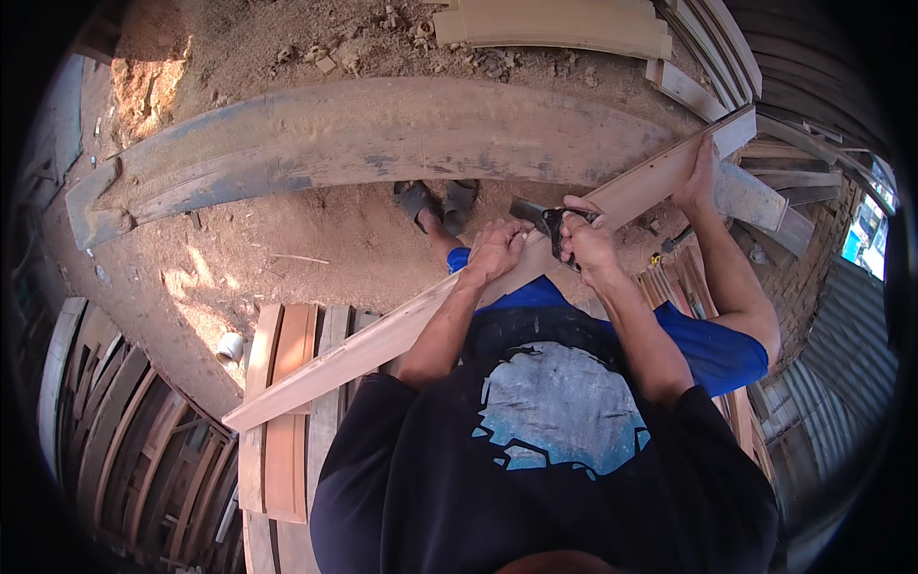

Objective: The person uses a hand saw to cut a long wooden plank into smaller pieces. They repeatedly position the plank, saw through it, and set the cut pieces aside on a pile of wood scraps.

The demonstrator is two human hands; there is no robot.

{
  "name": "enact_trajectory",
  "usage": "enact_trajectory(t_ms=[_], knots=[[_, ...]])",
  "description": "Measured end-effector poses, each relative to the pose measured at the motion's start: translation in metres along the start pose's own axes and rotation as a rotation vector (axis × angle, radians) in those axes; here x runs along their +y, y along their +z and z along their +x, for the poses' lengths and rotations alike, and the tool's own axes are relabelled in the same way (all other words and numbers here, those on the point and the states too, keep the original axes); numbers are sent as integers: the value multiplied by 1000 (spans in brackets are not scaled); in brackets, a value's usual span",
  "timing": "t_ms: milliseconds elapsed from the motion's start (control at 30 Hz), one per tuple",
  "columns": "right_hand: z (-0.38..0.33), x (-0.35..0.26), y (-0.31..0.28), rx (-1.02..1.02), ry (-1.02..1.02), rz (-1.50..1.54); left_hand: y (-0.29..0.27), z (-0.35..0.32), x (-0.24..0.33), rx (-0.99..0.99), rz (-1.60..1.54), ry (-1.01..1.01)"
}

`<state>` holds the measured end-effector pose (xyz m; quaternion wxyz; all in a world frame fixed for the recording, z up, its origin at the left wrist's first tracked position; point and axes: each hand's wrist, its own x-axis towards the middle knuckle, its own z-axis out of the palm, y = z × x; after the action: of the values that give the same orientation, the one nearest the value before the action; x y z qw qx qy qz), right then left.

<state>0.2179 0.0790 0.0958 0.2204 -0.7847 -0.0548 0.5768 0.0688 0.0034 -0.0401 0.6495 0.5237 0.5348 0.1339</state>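
A long pale wooden plank [354, 350] lies slantwise across my lap, from the lower left to the upper right. My left hand [499, 251] grips the plank's edge just left of a hand saw [529, 211]. Wrapped round the saw's black handle is my right hand [587, 241]. The short visible part of the blade points left over the plank; the teeth and any cut are hard to make out. My bare right foot [697, 179] presses on the plank near its far end, with that knee bent out to the right.
Beyond my feet a long, dusty curved board [382, 129] spans the sawdust-covered ground. Stacked boards [292, 354] lie at the left, and timber pieces [134, 440] fill the lower left. A white cup [229, 347] stands near them. Corrugated sheets [846, 335] line the right.
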Motion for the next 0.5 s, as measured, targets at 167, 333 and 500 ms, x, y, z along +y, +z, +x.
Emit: enact_trajectory(t_ms=[167,333,500], knots=[[-78,-20,-27,-37,-88,-41,4,-1,-6,38,42,57],[-92,-17,-34,75,-68,48,17,6,-15,-13,27,131],[8,-8,-2,1,32,-12,1,4,-1,5,-10,27]])
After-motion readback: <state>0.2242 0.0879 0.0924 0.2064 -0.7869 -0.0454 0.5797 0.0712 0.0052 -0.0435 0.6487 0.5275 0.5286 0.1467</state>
